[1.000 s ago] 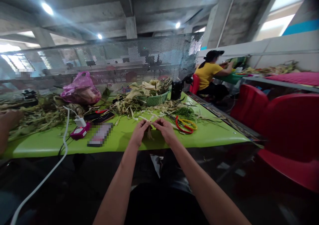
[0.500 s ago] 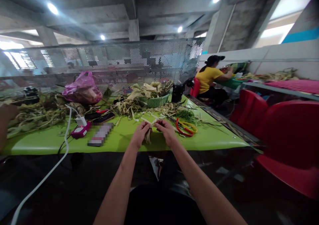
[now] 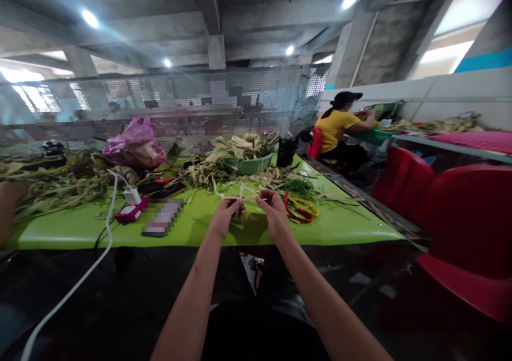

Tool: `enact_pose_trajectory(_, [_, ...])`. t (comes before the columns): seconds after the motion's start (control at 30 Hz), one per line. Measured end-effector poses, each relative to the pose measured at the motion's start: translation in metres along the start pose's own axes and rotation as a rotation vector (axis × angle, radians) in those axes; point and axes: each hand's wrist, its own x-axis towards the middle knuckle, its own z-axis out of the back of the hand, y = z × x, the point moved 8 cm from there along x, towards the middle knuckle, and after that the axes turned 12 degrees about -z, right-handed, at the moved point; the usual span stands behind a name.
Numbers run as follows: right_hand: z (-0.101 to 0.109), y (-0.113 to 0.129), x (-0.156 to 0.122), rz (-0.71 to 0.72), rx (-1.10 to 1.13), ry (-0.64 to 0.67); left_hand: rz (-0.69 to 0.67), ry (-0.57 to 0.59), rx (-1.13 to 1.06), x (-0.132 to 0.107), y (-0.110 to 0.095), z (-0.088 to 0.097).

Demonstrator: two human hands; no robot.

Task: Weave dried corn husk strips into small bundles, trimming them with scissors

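Observation:
My left hand (image 3: 227,216) is closed on a small bundle of dried plant strips (image 3: 245,213), which hangs below the fingertips. Pale strips fan out from its top. My right hand (image 3: 273,210) pinches one pale strip (image 3: 251,196) between thumb and finger, a little apart from the left hand. Both hands are just above the front of the green tabletop (image 3: 200,227). Scissors with red and yellow handles (image 3: 301,207) lie right of my right hand. Behind the hands stands a green basket (image 3: 253,165) heaped with dried husks or leaves (image 3: 236,149).
At left lie a phone (image 3: 163,218), a magenta power socket (image 3: 132,210) with a white cable (image 3: 104,243), and a pink plastic bag (image 3: 135,143) among dried leaves. Another person's hand (image 3: 11,206) shows at the left edge. A person in yellow (image 3: 339,123) sits beyond red chairs (image 3: 464,217).
My right hand has moved slightly right and up, away from my left, drawing a pale strip out sideways. The bundle stays in my left hand. The view has shifted slightly.

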Motion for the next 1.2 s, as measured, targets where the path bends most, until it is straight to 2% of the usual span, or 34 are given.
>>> enact_pose_trajectory(0.2, [-0.018,0.008,-0.008,0.097,-0.268,0.094,-0.019,-0.100,-0.118,0.003,-0.001,0.007])
enact_pose_trajectory(0.37, [-0.035,0.006,-0.010,0.135,-0.400,0.201,-0.029,-0.105,-0.154,0.002,-0.005,0.005])
enact_pose_trajectory(0.63, [-0.048,-0.006,-0.006,0.151,-0.420,0.313,-0.032,-0.066,-0.129,0.002,-0.007,0.002])
enact_pose_trajectory(1.0, [-0.055,-0.006,-0.013,0.166,-0.487,0.384,-0.051,-0.215,-0.050,0.005,0.003,0.022])
enact_pose_trajectory(1.1, [-0.056,-0.004,-0.016,0.155,-0.480,0.402,-0.061,-0.217,-0.034,0.004,0.001,0.021])
enact_pose_trajectory(1.2, [-0.051,-0.001,-0.017,0.141,-0.443,0.359,-0.054,-0.195,-0.033,0.004,-0.001,0.018])
